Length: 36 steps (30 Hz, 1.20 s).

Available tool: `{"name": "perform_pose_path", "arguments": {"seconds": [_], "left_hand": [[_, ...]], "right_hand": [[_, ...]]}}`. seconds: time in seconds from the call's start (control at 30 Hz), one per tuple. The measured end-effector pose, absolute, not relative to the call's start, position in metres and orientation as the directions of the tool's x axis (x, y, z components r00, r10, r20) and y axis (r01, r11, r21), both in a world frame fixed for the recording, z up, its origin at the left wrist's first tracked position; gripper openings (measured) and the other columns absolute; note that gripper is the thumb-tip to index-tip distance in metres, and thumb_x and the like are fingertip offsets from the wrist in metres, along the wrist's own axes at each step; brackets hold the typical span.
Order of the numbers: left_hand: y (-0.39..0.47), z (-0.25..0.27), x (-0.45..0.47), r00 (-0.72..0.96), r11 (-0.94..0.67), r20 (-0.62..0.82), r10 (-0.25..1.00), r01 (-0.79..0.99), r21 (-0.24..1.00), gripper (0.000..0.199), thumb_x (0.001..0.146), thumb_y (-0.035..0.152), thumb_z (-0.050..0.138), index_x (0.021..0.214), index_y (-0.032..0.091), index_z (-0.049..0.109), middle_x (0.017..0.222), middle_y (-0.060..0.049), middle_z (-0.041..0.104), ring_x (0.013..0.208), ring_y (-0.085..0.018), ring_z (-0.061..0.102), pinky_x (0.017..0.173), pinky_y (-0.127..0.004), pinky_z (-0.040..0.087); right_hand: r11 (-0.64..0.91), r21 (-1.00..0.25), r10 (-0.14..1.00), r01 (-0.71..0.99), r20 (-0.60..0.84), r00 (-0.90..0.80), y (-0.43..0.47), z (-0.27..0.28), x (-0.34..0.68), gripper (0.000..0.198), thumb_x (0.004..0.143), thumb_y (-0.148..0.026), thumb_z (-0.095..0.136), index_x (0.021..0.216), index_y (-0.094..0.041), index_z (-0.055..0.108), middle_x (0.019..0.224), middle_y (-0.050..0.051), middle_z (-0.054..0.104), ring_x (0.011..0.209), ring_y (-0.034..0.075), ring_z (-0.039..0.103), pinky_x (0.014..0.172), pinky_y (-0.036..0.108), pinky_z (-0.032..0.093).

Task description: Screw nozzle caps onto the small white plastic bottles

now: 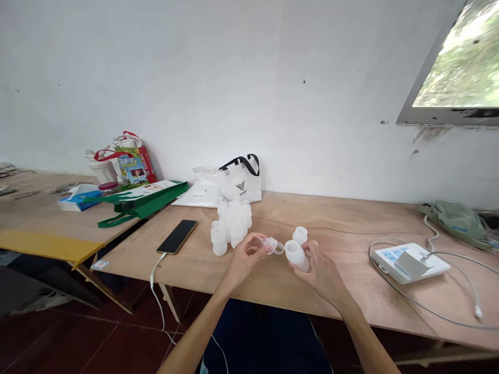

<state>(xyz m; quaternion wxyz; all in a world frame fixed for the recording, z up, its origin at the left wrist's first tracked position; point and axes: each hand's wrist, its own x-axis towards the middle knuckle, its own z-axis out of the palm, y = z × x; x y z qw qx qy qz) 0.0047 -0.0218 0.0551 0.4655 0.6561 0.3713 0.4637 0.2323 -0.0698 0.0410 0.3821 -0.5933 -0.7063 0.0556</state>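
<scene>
Between its fingertips my left hand (250,253) holds a small clear plastic cap (270,244), with a ring-like end pointing right. My right hand (320,267) is wrapped round a white translucent bottle (295,254), tilted so that its open mouth faces up and left toward the cap. The two parts are close but apart. Just behind the held bottle stands another small white bottle (300,235). To the left of my left hand a cluster of several similar white bottles (233,221) stands together on the wooden table (253,284).
A phone (177,237) on a charging cable lies at the left. Behind the bottles a white bag (239,179) leans on the wall. A green bag (144,200) bridges toward the neighbouring table. At the right are a white power strip (411,261), cables and a grey-green cloth bag (456,223).
</scene>
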Motion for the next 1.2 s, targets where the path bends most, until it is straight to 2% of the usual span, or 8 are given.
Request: {"name": "perform_pose_path", "arguments": {"seconds": [0.23,0.4,0.47,0.73,0.83,0.93,1.07,1.2], "left_hand": [[-0.032,0.054,0.011,0.319,-0.255,0.270,0.908,-0.089,0.963,0.035,0.083,0.048,0.075,0.098,0.020,0.060,0.101,-0.005,0.066,0.090,-0.018,0.064,0.069,-0.027,0.058],[-0.033,0.060,0.008,0.314,-0.228,0.228,0.922,-0.040,0.973,0.037,0.083,0.050,0.075,0.097,0.019,0.063,0.098,-0.007,0.068,0.087,-0.019,0.065,0.062,-0.026,0.059],[-0.032,0.061,0.006,0.313,-0.216,0.216,0.925,-0.036,0.976,0.039,0.082,0.053,0.075,0.094,0.018,0.064,0.094,-0.006,0.069,0.083,-0.019,0.066,0.059,-0.026,0.059],[-0.036,0.073,0.001,0.350,-0.149,0.147,0.925,-0.022,0.989,0.044,0.080,0.058,0.074,0.077,0.016,0.061,0.067,0.000,0.064,0.050,-0.009,0.056,0.045,-0.021,0.052],[-0.039,0.075,0.001,0.374,-0.090,0.085,0.924,-0.003,0.996,0.047,0.082,0.061,0.072,0.071,0.017,0.058,0.058,0.002,0.059,0.046,-0.010,0.053,0.039,-0.020,0.049],[-0.038,0.074,0.002,0.405,-0.030,0.028,0.914,-0.003,1.000,0.049,0.083,0.063,0.069,0.070,0.017,0.056,0.055,0.001,0.057,0.045,-0.010,0.052,0.037,-0.019,0.047],[-0.035,0.071,0.001,0.415,-0.029,0.033,0.909,-0.015,0.999,0.045,0.084,0.060,0.069,0.078,0.016,0.061,0.061,0.000,0.060,0.050,-0.011,0.054,0.042,-0.022,0.052],[-0.036,0.076,-0.005,0.420,-0.186,0.187,0.888,-0.045,0.982,0.037,0.077,0.045,0.083,0.099,0.019,0.068,0.101,-0.006,0.068,0.092,-0.020,0.066,0.066,-0.027,0.060]], "right_hand": [[0.468,-0.203,0.668,0.860,0.719,-0.194,-0.072,0.033,0.222,0.029,0.090,-0.028,0.064,0.118,-0.023,0.060,0.104,0.012,0.065,0.089,0.028,0.064,0.069,0.039,0.053],[0.540,-0.041,0.513,0.841,0.808,-0.290,-0.074,0.031,0.224,0.041,0.092,-0.014,0.062,0.130,-0.029,0.062,0.108,0.010,0.069,0.101,0.028,0.067,0.097,0.051,0.049],[0.552,-0.008,0.483,0.834,0.818,-0.312,-0.076,0.032,0.224,0.044,0.092,-0.011,0.062,0.132,-0.030,0.062,0.112,0.010,0.071,0.103,0.028,0.067,0.099,0.052,0.048],[0.574,0.125,0.335,0.809,0.866,-0.371,-0.078,0.040,0.218,0.046,0.091,-0.007,0.066,0.131,-0.029,0.061,0.105,0.007,0.075,0.099,0.024,0.068,0.092,0.046,0.053],[0.559,0.192,0.243,0.807,0.892,-0.381,-0.078,0.037,0.216,0.044,0.086,-0.001,0.068,0.122,-0.027,0.066,0.104,0.006,0.075,0.101,0.023,0.067,0.093,0.046,0.053],[0.542,0.245,0.211,0.804,0.887,-0.412,-0.078,0.034,0.216,0.043,0.084,0.002,0.071,0.116,-0.026,0.068,0.105,0.006,0.075,0.102,0.023,0.066,0.095,0.046,0.053],[0.560,0.191,0.261,0.806,0.883,-0.390,-0.075,0.031,0.219,0.047,0.085,0.003,0.067,0.121,-0.028,0.065,0.106,0.006,0.073,0.104,0.024,0.065,0.094,0.048,0.053],[0.631,-0.102,0.471,0.769,0.838,-0.276,-0.074,0.035,0.223,0.042,0.091,-0.012,0.067,0.130,-0.027,0.060,0.110,0.009,0.071,0.103,0.026,0.067,0.087,0.046,0.057]]}}
